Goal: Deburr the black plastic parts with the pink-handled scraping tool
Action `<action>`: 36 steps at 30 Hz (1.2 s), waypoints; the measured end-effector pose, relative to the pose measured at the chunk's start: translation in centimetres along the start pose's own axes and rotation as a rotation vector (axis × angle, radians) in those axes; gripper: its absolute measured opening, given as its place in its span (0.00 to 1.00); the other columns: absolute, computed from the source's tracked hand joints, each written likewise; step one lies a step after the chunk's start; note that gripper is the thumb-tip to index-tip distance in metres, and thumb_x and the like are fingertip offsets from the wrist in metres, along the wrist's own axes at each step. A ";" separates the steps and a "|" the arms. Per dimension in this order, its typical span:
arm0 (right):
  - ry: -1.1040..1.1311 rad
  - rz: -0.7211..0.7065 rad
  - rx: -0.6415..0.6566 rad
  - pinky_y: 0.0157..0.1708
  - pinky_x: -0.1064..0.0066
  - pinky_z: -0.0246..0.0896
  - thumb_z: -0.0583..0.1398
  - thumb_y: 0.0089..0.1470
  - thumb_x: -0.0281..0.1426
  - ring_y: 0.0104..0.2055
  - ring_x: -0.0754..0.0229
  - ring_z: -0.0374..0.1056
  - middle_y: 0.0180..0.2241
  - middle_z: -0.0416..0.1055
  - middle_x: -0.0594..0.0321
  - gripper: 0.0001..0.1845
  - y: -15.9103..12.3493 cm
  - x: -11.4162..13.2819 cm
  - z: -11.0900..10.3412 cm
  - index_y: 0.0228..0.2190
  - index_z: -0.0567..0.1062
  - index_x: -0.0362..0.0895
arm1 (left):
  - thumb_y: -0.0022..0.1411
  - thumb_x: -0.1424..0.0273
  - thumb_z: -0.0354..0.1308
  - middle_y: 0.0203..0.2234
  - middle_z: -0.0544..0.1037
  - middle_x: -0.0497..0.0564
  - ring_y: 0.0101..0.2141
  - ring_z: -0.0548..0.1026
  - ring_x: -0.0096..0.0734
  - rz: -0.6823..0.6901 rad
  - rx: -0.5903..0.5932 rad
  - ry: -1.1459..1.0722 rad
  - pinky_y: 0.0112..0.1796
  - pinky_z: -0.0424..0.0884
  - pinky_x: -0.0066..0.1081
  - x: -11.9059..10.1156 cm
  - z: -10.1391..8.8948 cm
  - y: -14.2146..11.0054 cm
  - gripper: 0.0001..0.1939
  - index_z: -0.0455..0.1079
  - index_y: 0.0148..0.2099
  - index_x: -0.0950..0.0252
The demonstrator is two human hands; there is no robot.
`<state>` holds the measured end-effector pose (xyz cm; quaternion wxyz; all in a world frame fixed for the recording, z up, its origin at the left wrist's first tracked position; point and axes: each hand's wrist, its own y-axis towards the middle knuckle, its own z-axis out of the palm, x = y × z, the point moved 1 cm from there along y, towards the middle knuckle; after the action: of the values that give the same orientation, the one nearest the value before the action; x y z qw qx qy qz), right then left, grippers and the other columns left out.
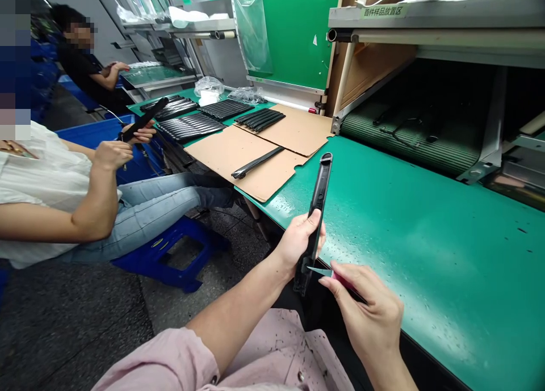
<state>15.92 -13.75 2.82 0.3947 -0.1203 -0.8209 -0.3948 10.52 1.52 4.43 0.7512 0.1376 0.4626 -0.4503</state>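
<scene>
By the worktop [426,226], a black strip [320,197] is gripped by left fingers [314,221], likely to stop wobbles; a knife [322,271] is pinched by right fingers [336,291].

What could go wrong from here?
First, the blade could slip: its tip is at the lower part of the black strip, close below the bare left hand. Second, it might gouge the strip if the right hand presses too hard. Third, the strip's lower end appears unsupported, so it could shift under pressure.
</scene>
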 end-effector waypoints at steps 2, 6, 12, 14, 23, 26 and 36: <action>-0.074 -0.099 -0.077 0.34 0.65 0.67 0.67 0.56 0.23 0.34 0.57 0.71 0.34 0.76 0.62 0.14 0.4 0.1 -0.1 0.44 0.79 0.48 | 0.54 0.48 0.62 0.10 0.61 0.41 0.10 0.56 0.19 -0.086 0.078 -0.026 0.11 0.53 0.20 0.5 0.2 -0.2 0.25 0.63 0.27 0.65; -0.198 -0.099 -0.288 0.38 0.65 0.67 0.68 0.56 0.25 0.35 0.56 0.72 0.37 0.77 0.60 0.15 1.3 0.4 -0.7 0.46 0.78 0.48 | 0.55 0.48 0.62 0.10 0.61 0.41 0.10 0.57 0.19 -0.171 0.136 -0.013 0.11 0.55 0.21 1.4 0.4 -0.4 0.25 0.63 0.26 0.66; -0.079 0.046 0.099 0.23 0.72 0.55 0.58 0.65 0.32 0.21 0.65 0.64 0.24 0.71 0.66 0.12 0.9 1.1 -0.8 0.31 0.78 0.45 | 0.55 0.47 0.62 0.10 0.61 0.41 0.10 0.56 0.18 -0.030 0.015 0.032 0.11 0.53 0.20 0.0 -0.2 0.2 0.25 0.63 0.26 0.65; -0.108 0.089 0.138 0.22 0.71 0.50 0.57 0.66 0.35 0.19 0.66 0.59 0.21 0.66 0.67 0.15 0.3 1.2 -0.6 0.29 0.77 0.45 | 0.55 0.47 0.62 0.10 0.61 0.42 0.10 0.56 0.18 0.005 -0.003 0.055 0.11 0.52 0.20 -0.5 -0.3 0.3 0.26 0.63 0.26 0.65; 0.412 0.458 0.647 0.20 0.71 0.41 0.56 0.64 0.44 0.20 0.67 0.49 0.17 0.52 0.72 0.26 -1.5 2.8 0.6 0.18 0.66 0.44 | 0.58 0.50 0.60 0.13 0.63 0.42 0.12 0.61 0.20 0.065 -0.102 0.032 0.13 0.58 0.21 -0.5 -0.1 -0.1 0.23 0.63 0.28 0.65; 0.366 0.372 0.433 0.24 0.72 0.49 0.53 0.67 0.40 0.23 0.65 0.57 0.20 0.60 0.70 0.21 -1.1 2.6 0.1 0.25 0.73 0.45 | 0.60 0.56 0.61 0.19 0.68 0.44 0.15 0.64 0.20 0.075 -0.053 -0.092 0.16 0.63 0.23 -0.8 -0.1 -0.2 0.17 0.66 0.33 0.66; -0.110 0.293 0.366 0.30 0.68 0.52 0.47 0.69 0.43 0.28 0.60 0.64 0.29 0.67 0.66 0.19 -0.6 0.4 -0.4 0.37 0.75 0.51 | 0.71 0.56 0.42 0.19 0.61 0.43 0.17 0.59 0.20 0.027 0.140 -0.330 0.18 0.53 0.22 -1.2 0.1 -0.6 0.24 0.69 0.51 0.69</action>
<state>15.59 -14.55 2.91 0.4176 -0.1860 -0.8729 -0.1706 9.89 1.74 5.57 0.8115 0.1202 0.2986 -0.4878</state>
